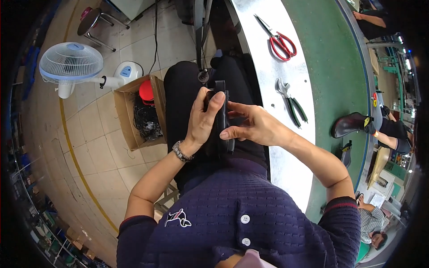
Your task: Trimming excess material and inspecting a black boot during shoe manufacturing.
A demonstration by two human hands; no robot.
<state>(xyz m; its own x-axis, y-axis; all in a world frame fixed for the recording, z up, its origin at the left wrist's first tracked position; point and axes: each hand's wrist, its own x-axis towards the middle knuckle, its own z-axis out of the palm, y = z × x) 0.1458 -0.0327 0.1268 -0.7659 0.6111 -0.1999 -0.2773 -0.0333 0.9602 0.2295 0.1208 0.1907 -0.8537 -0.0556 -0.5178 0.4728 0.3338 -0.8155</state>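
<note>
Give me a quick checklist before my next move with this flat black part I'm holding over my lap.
1. Left hand grips the flat black part: ok.
2. Right hand pinches its edge: ok.
3. Red-handled scissors lie on the grey metal bench edge, apart from the hands: ok.
4. Green-handled pliers lie nearer on the bench: ok.
5. Part's underside: cannot tell, hidden.

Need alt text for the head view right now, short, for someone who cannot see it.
Both hands, left hand and right hand, grip a flat black part above the lap. To the right, a metal bench carries red scissors and green-handled pliers; a fan stands on the floor at left.
</note>
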